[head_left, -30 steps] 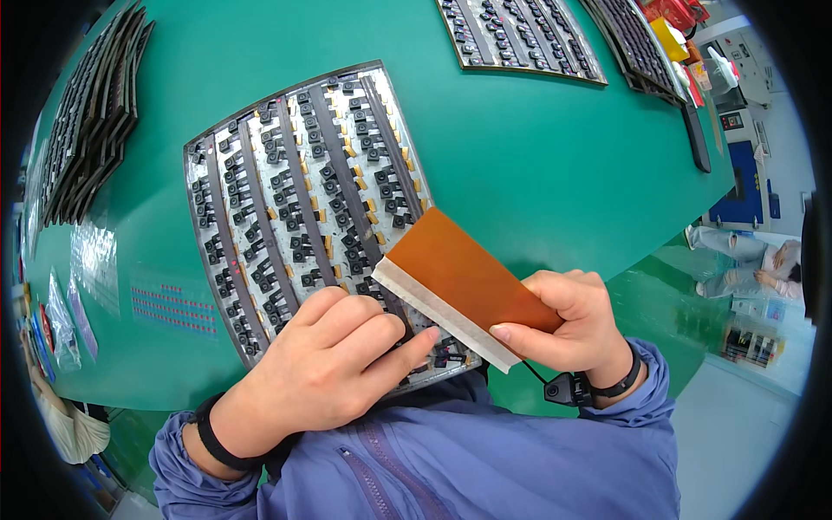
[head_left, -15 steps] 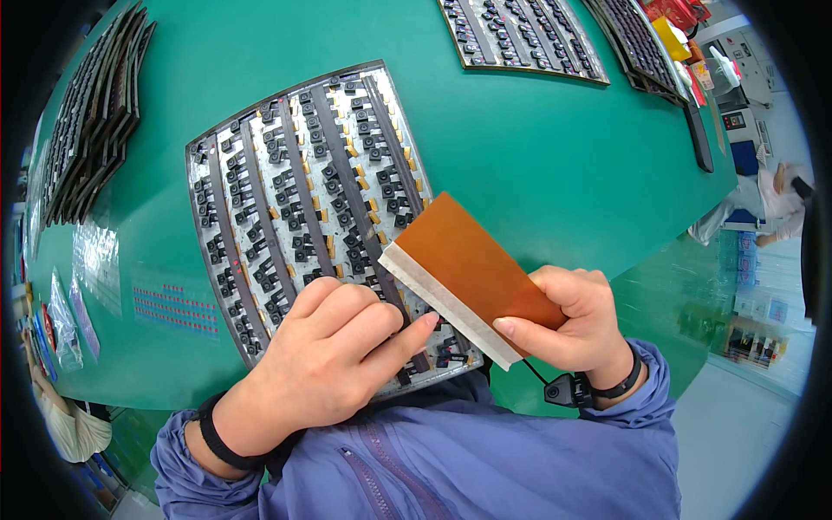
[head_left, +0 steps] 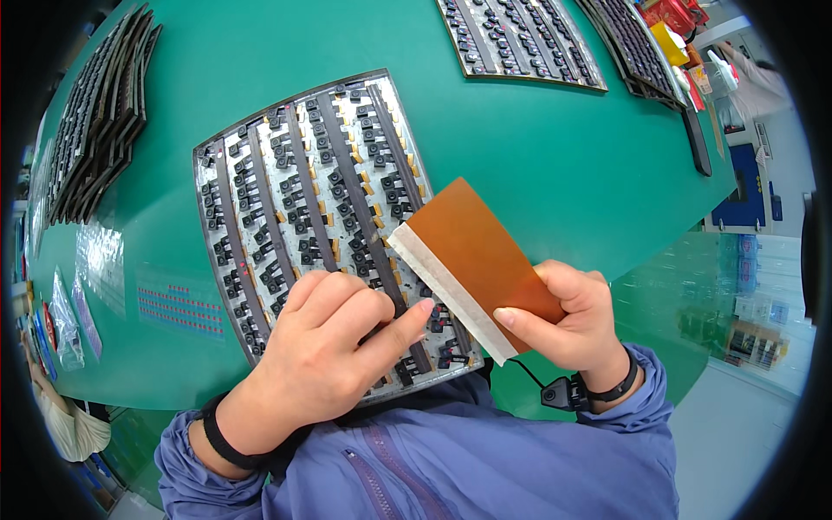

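Observation:
In my right hand [head_left: 576, 316] is a flat orange-brown rectangular piece [head_left: 481, 251] with a whitish strip [head_left: 446, 290] along its lower left edge. The thumb presses on its face; the other fingers go behind it. My left hand [head_left: 334, 347] is closed, with the index finger reaching toward the whitish strip. Its thumb is hidden, as is anything it may pinch. Both hands are over the near part of a metal tray [head_left: 254, 192] carrying rows of small black camera modules [head_left: 325, 156] with yellowish tabs, between dark strips. The brown piece covers the tray's right edge.
Stacked trays [head_left: 100, 113] stand at the far left of the green table [head_left: 555, 173]. Another filled tray [head_left: 524, 43] lies at the back, with more trays [head_left: 633, 52] beside it. Plastic bags [head_left: 65, 321] lie at left. A small black device [head_left: 563, 394] hangs at my right wrist.
The brown piece has tilted slightly more upright in my right hand. My left hand has shifted a little, its index finger still by the strip. The whole view has moved slightly.

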Motion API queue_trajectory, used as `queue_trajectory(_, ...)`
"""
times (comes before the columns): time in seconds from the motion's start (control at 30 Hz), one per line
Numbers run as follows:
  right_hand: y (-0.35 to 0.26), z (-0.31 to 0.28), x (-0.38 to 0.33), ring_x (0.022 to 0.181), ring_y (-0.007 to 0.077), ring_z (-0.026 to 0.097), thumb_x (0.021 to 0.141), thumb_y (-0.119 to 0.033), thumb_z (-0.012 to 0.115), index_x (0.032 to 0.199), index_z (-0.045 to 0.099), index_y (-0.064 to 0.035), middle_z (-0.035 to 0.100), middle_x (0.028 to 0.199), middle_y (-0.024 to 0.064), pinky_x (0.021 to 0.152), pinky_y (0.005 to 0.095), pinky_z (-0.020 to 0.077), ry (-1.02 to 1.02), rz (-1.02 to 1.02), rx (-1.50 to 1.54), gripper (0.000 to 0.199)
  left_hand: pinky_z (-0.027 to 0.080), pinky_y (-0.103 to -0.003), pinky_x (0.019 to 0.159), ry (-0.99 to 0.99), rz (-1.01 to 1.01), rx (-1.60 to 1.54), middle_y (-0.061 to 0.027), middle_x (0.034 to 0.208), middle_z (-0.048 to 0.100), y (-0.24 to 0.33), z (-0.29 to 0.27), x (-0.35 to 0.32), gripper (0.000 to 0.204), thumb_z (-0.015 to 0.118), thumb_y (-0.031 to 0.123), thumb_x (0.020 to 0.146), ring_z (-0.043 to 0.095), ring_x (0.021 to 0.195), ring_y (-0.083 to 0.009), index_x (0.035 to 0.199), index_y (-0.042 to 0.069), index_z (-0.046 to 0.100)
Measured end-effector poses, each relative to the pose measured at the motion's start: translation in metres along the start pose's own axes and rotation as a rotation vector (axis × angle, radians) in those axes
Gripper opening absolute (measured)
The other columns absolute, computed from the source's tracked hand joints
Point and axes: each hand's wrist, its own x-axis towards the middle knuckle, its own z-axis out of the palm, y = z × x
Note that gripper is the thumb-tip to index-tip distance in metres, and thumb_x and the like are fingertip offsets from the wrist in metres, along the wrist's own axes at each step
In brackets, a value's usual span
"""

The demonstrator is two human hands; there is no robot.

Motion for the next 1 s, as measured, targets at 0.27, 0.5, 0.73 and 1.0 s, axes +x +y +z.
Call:
queue_trajectory(0.27,0.0024,-0.0018,-0.0010,0.061,0.0066,0.062,0.082,-0.003,0.071,0.093,0.066,0.0028,0.068,0.074,0.0054,0.051,0.0223,0.0466,0.014,0.045,0.067,0.014,0.040,-0.035,0.067,0.009,-0.051,0.016,0.0000,0.079,0.048,0.0010,0.0005,0.0042,0.042,0.078,0.008,0.062,0.050,0.076,-0.0201,0.103,0.011,0.071)
queue_trajectory(0.5,-0.0007,0.0017,0.0009,0.062,0.0058,0.061,0.082,-0.002,0.071,0.093,0.065,0.0034,0.068,0.074,0.0053,0.051,0.0219,0.0458,0.012,0.063,0.029,0.014,0.040,-0.035,0.066,0.066,-0.092,0.039,-0.0002,0.078,0.048,0.0000,0.0042,0.0055,0.041,0.077,0.008,0.061,0.050,0.077,-0.0203,0.102,0.012,0.072)
queue_trajectory(0.73,0.0029,0.0033,0.0001,0.062,0.0059,0.061,0.082,-0.001,0.070,0.093,0.065,0.0029,0.067,0.073,0.0035,0.051,0.0222,0.0458,0.045,0.056,0.079,0.013,0.039,-0.035,0.067,0.073,-0.102,0.080,-0.0003,0.078,0.047,0.0002,0.0029,0.0063,0.039,0.078,0.011,0.061,0.049,0.076,-0.0203,0.099,0.012,0.073)
queue_trajectory(1.0,0.0069,0.0043,0.0012,0.065,0.0066,0.063,0.082,0.000,0.070,0.093,0.064,0.0031,0.069,0.077,0.0050,0.054,0.0220,0.0478,0.061,0.059,0.118,0.013,0.039,-0.035,0.067,0.084,-0.130,0.109,-0.0007,0.077,0.046,-0.0028,0.0049,0.0073,0.036,0.078,0.012,0.063,0.048,0.074,-0.0201,0.099,0.011,0.073)
